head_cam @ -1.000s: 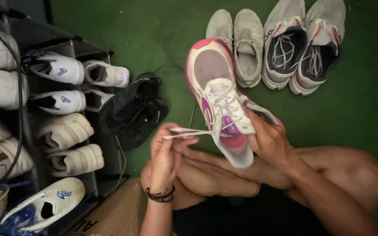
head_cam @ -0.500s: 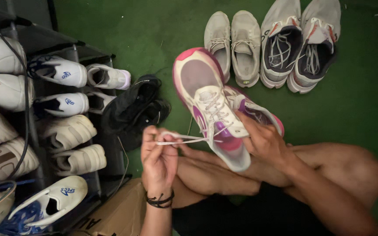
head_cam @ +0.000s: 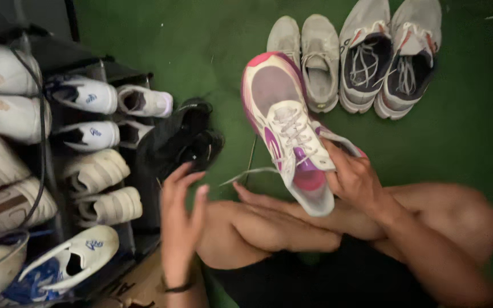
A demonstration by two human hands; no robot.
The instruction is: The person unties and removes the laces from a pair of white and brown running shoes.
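My right hand (head_cam: pixel 356 178) grips a white running shoe with pink and purple trim (head_cam: pixel 283 122) by its side and heel, toe pointing away from me, above my crossed legs. A loose white lace end (head_cam: pixel 246 173) trails off the shoe to the left. My left hand (head_cam: pixel 179 222) hovers apart from the shoe, fingers spread, holding nothing; a dark band sits on its wrist. The lace tip lies a short way right of its fingertips.
A shoe rack (head_cam: pixel 58 142) at the left holds several white sneakers. A black pair (head_cam: pixel 184 137) lies beside it on the green floor (head_cam: pixel 475 125). A beige pair (head_cam: pixel 306 54) and a grey-and-black pair (head_cam: pixel 392 57) stand at the top.
My left hand has let go of the lace it was pulling and dropped back to the left, opening. The lace now hangs slack. The shoe stays in my right hand.
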